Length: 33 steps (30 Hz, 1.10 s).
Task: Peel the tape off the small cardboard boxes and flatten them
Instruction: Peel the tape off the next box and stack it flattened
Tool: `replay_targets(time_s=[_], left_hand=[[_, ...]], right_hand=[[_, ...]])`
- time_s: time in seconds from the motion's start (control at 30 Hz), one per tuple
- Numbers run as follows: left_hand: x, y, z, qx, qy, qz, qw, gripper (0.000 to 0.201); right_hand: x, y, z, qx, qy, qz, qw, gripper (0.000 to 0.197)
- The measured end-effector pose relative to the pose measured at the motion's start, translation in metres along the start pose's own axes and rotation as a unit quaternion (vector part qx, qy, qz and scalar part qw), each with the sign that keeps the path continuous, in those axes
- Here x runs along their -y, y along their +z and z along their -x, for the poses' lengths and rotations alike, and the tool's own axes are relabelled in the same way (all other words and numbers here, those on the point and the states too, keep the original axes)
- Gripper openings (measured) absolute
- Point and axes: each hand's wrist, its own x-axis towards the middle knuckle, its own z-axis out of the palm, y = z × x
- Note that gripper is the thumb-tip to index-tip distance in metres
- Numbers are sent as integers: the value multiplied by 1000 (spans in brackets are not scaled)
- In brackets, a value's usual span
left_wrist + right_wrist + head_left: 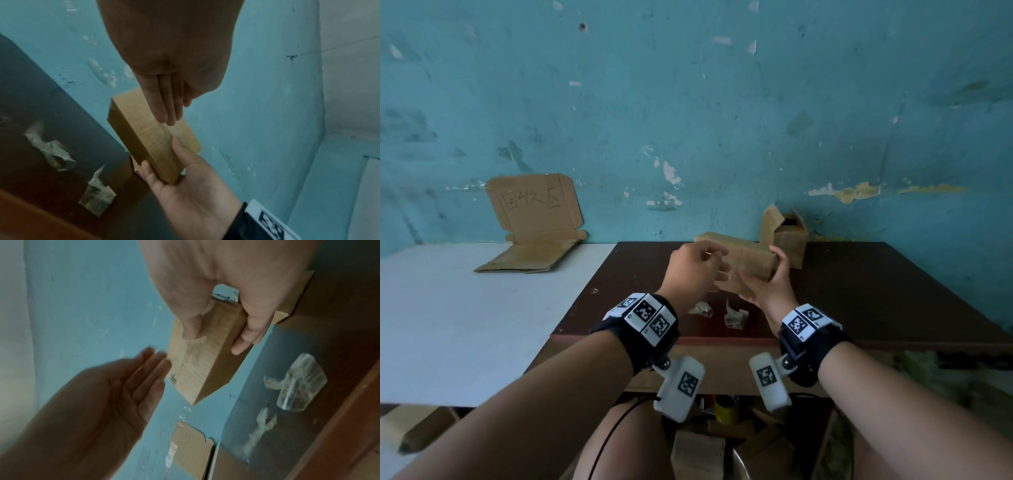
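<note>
A long, closed brown cardboard box (750, 262) is held in the air above the dark table (859, 291). My right hand (767, 287) grips its near end, thumb on one side and fingers on the other, as the right wrist view shows on the box (205, 366). My left hand (702, 270) is at the box's left end. Its fingers (164, 105) are straight and lie at the box's top face (148, 139); I cannot tell if they touch. It holds nothing. Clear tape runs along the box face.
A second small box (789, 240) with raised flaps stands behind by the blue wall. Two crumpled tape scraps (702, 308) (736, 317) lie on the dark table near its front edge. A flattened cardboard piece (534, 219) leans on the wall over a white table (465, 308).
</note>
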Motion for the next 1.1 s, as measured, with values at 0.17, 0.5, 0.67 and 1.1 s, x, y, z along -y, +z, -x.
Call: replay_targets(time_s=[0.17,0.5,0.67,1.1], left_hand=[[6,-12,-5,0,-31,34,999,22],[-3,4,-1,74,-22,8,997,27],[-12,0,1,92,-38,-61,993,33],[24,-24,-22,-50,-96,-58,992,56]], right_hand=[[3,-12,-3,6,4,-19,1000,72],[14,7,2,81,-12,-20,996,112],[15,5,6,68,-27,62,995,81],[17,-18,6,61,41,-21,997,53]])
